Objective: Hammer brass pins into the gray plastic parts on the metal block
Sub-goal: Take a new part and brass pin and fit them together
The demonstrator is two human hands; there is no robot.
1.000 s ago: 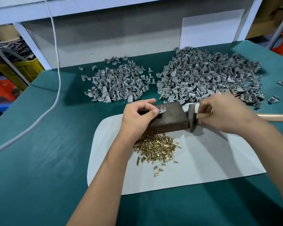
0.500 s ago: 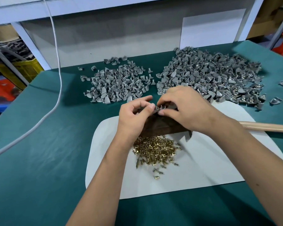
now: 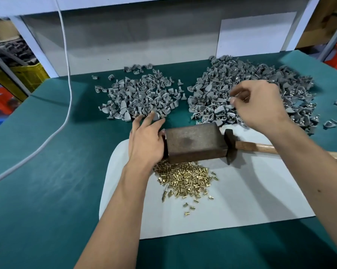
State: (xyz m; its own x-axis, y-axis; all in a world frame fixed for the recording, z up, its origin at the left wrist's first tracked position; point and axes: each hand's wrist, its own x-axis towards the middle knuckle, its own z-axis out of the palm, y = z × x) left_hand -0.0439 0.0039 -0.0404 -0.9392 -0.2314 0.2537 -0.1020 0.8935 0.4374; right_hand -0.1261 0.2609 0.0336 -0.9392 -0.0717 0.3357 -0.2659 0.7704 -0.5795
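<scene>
The left hand (image 3: 146,140) lies palm down, its fingers (image 3: 144,121) stretched forward and slightly spread, the thumb side tucked under toward the right. Its bare forearm runs back and down from the wrist. The right hand (image 3: 260,105) is raised, farther forward, fingers curled, thumb and forefinger pinched together at its left edge.

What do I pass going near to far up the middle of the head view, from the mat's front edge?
white mat → brass pins → metal block → gray plastic parts → gray back wall
</scene>
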